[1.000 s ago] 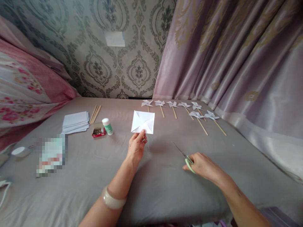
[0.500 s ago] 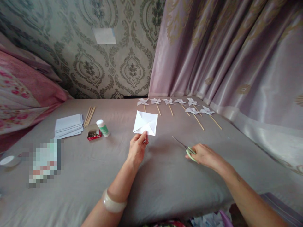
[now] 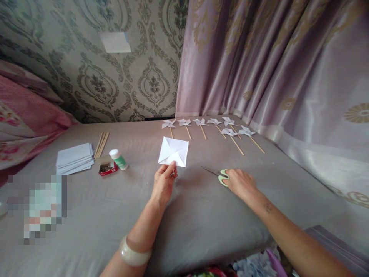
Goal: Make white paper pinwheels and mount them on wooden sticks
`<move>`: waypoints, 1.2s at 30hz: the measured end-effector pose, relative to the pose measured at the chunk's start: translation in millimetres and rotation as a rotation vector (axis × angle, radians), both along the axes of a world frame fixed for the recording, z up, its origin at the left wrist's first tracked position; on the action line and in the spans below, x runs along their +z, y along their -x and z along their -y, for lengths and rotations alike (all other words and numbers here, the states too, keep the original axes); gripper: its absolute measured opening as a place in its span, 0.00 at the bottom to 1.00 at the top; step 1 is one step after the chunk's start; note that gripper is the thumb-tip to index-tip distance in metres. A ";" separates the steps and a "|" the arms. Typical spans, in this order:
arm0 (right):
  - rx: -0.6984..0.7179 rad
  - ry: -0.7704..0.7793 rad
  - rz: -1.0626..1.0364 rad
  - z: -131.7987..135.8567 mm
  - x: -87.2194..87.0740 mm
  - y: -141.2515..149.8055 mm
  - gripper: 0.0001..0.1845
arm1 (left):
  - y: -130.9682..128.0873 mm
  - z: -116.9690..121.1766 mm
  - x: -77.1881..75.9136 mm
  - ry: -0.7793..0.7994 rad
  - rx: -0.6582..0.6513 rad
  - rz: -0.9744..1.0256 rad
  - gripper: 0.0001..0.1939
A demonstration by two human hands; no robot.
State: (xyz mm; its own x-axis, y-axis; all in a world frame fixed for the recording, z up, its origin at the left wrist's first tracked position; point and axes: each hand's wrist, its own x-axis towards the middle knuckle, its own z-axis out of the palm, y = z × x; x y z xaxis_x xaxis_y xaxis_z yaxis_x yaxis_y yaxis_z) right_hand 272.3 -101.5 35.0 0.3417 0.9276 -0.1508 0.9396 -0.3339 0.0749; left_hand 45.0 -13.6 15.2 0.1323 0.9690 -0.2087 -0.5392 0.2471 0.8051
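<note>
A square sheet of white paper (image 3: 173,151), with diagonal lines running in from its corners, is pinched at its lower edge between the thumb and fingers of my left hand (image 3: 165,181). It is held up over the cloth-covered surface. To the right, my right hand (image 3: 242,181) has its fingers on the handles of a pair of scissors (image 3: 222,177) with pale green grips. The scissors look flat against the cloth, blades pointing left. My right fingertips are partly hidden behind the hand.
Several paper pinwheels on sticks (image 3: 229,132) lie along the back. At left are a paper stack (image 3: 74,157), wooden sticks (image 3: 102,145), a red box of small metal pieces (image 3: 107,168) and a glue stick (image 3: 118,159). A purple bag (image 3: 275,262) shows below the front edge.
The scissors have turned and gone from tilted to flatter on the cloth, with my right hand moving slightly left. My left hand still holds the paper. The whole view has shifted a little.
</note>
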 end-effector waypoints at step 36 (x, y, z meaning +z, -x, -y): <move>-0.675 -0.446 -0.065 62.7 -11.6 -177.5 0.19 | -5.7 -9.0 9.8 0.143 0.048 -0.051 0.10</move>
State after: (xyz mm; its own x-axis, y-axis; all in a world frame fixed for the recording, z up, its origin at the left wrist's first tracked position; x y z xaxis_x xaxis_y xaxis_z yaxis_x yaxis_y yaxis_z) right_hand 449.8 -164.1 23.4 0.8523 0.5023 0.1458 0.5230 -0.8157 -0.2473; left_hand 50.7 -4.6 25.0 0.0720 0.9338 -0.3504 -0.5124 0.3360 0.7903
